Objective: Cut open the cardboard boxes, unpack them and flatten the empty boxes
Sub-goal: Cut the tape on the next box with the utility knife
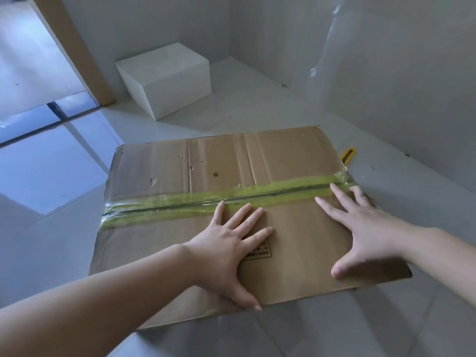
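A brown cardboard box point(180, 163) fills the middle of the view, its top flaps facing me. A strip of yellow-green tape point(180, 202) runs left to right along the seam between the flaps, and a dark slit shows along its middle. My left hand point(226, 243) lies flat on the near flap with fingers spread, fingertips close to the tape. My right hand point(360, 228) presses flat on the near flap at the right, fingers spread and reaching the tape near the box's right edge. A yellow utility knife point(348, 156) lies on the floor just past the box's far right corner.
A white block-shaped box point(167, 78) stands on the pale tiled floor point(257, 104) by the far wall. A brown door frame point(77, 47) rises at the upper left. White walls close in at the back and right.
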`<action>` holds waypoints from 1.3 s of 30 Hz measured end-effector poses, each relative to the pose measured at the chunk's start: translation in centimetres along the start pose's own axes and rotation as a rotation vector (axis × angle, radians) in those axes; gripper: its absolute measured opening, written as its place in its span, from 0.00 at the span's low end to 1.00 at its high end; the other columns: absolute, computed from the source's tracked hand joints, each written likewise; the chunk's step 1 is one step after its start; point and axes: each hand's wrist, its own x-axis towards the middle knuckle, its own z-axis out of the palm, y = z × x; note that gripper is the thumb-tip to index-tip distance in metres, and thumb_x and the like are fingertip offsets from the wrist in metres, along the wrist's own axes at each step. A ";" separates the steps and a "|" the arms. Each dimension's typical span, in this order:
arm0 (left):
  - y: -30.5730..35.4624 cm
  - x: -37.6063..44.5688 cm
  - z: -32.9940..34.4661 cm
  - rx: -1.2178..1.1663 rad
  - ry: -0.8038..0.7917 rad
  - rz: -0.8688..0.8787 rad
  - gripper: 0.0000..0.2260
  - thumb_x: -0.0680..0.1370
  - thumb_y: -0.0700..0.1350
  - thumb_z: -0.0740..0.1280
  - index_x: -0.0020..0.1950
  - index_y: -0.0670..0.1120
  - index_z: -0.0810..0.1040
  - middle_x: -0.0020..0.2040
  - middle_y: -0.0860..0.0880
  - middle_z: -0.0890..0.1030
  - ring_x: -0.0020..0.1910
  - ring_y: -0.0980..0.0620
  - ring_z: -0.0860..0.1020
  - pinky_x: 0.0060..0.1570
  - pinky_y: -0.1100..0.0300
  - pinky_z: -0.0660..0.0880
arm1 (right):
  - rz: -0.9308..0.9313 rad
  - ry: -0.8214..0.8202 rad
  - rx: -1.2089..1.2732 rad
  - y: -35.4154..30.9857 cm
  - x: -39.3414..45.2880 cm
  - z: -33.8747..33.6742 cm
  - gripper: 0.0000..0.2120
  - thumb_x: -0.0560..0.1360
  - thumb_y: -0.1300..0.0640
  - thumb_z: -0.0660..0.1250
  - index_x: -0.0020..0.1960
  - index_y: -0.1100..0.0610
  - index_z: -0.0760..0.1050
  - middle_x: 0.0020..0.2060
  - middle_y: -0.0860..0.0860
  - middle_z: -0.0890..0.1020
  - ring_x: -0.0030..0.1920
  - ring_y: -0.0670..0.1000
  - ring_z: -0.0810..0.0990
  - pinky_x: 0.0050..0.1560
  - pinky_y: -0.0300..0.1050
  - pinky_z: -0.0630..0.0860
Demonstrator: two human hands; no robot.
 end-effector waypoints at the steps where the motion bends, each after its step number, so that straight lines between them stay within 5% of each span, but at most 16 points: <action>1: -0.1 0.4 -0.2 0.004 -0.018 0.002 0.59 0.55 0.82 0.54 0.76 0.55 0.36 0.76 0.48 0.34 0.73 0.48 0.29 0.66 0.33 0.32 | 0.007 -0.012 0.015 0.0 0.5 -0.3 0.66 0.40 0.18 0.63 0.59 0.28 0.18 0.67 0.43 0.20 0.71 0.58 0.24 0.73 0.61 0.43; 8: 1.4 0.1 -0.1 0.059 -0.035 0.012 0.56 0.59 0.79 0.55 0.76 0.51 0.35 0.76 0.44 0.34 0.73 0.47 0.29 0.67 0.32 0.36 | 0.032 -0.007 0.072 0.0 0.4 0.1 0.67 0.40 0.19 0.64 0.61 0.29 0.19 0.69 0.42 0.23 0.72 0.57 0.26 0.72 0.61 0.44; 12: 1.2 0.4 -1.0 0.064 -0.065 -0.003 0.56 0.59 0.77 0.57 0.77 0.51 0.36 0.76 0.45 0.34 0.73 0.48 0.30 0.68 0.33 0.37 | -0.006 0.051 0.120 1.2 0.7 -0.6 0.61 0.50 0.21 0.65 0.73 0.34 0.37 0.74 0.40 0.34 0.74 0.50 0.33 0.73 0.57 0.50; 15: -0.4 0.5 -2.3 0.050 -0.121 -0.021 0.57 0.60 0.75 0.62 0.77 0.53 0.36 0.75 0.49 0.31 0.73 0.50 0.30 0.69 0.34 0.37 | -0.031 0.210 0.207 2.6 1.1 -1.5 0.48 0.61 0.27 0.66 0.75 0.43 0.57 0.76 0.42 0.53 0.75 0.46 0.48 0.73 0.50 0.57; 18: -1.8 0.8 -3.0 0.018 -0.163 -0.053 0.54 0.61 0.76 0.61 0.76 0.55 0.36 0.76 0.52 0.32 0.73 0.54 0.30 0.70 0.37 0.35 | -0.051 0.555 0.340 4.8 1.5 -2.1 0.22 0.72 0.42 0.68 0.61 0.52 0.77 0.57 0.48 0.79 0.60 0.50 0.74 0.58 0.45 0.70; 20: -1.1 2.4 -3.3 -0.018 -0.047 -0.077 0.50 0.62 0.79 0.53 0.77 0.57 0.41 0.77 0.53 0.39 0.74 0.56 0.33 0.71 0.42 0.34 | -0.012 0.752 0.431 6.8 2.2 -2.2 0.09 0.74 0.51 0.67 0.44 0.56 0.81 0.38 0.50 0.82 0.43 0.54 0.78 0.44 0.46 0.74; 22: 1.4 6.3 -3.8 -0.053 0.099 -0.089 0.45 0.66 0.79 0.46 0.77 0.56 0.47 0.78 0.52 0.45 0.75 0.55 0.38 0.72 0.45 0.34 | 0.103 0.827 0.549 9.5 3.5 -2.1 0.11 0.74 0.54 0.65 0.36 0.59 0.78 0.29 0.54 0.78 0.35 0.57 0.75 0.37 0.46 0.72; 26: 5.6 16.7 -5.0 -0.127 0.247 -0.265 0.34 0.75 0.69 0.44 0.77 0.53 0.49 0.78 0.49 0.49 0.77 0.50 0.43 0.73 0.45 0.39 | 0.273 0.645 0.532 15.2 8.1 -1.5 0.10 0.75 0.57 0.64 0.53 0.57 0.80 0.48 0.55 0.83 0.49 0.58 0.79 0.48 0.46 0.75; 28: 5.6 21.2 -5.5 -0.157 0.267 -0.389 0.32 0.77 0.67 0.45 0.77 0.53 0.50 0.78 0.50 0.48 0.76 0.50 0.43 0.73 0.44 0.41 | 0.345 0.451 0.488 17.6 10.7 -0.7 0.19 0.76 0.54 0.63 0.66 0.54 0.73 0.60 0.55 0.78 0.57 0.58 0.77 0.54 0.45 0.73; 31: 5.2 25.1 -5.4 -0.171 0.276 -0.524 0.33 0.75 0.69 0.42 0.77 0.55 0.49 0.78 0.51 0.46 0.76 0.51 0.43 0.72 0.43 0.42 | 0.356 0.324 0.453 19.9 14.2 1.0 0.25 0.77 0.50 0.61 0.73 0.52 0.64 0.69 0.56 0.70 0.65 0.59 0.71 0.60 0.47 0.71; 39: 5.7 26.1 -4.9 -0.157 0.350 -0.606 0.33 0.73 0.70 0.41 0.76 0.60 0.44 0.78 0.56 0.43 0.76 0.56 0.40 0.74 0.48 0.40 | 0.315 0.293 0.614 21.4 23.6 2.4 0.22 0.78 0.45 0.57 0.68 0.54 0.66 0.62 0.63 0.71 0.59 0.61 0.73 0.55 0.48 0.70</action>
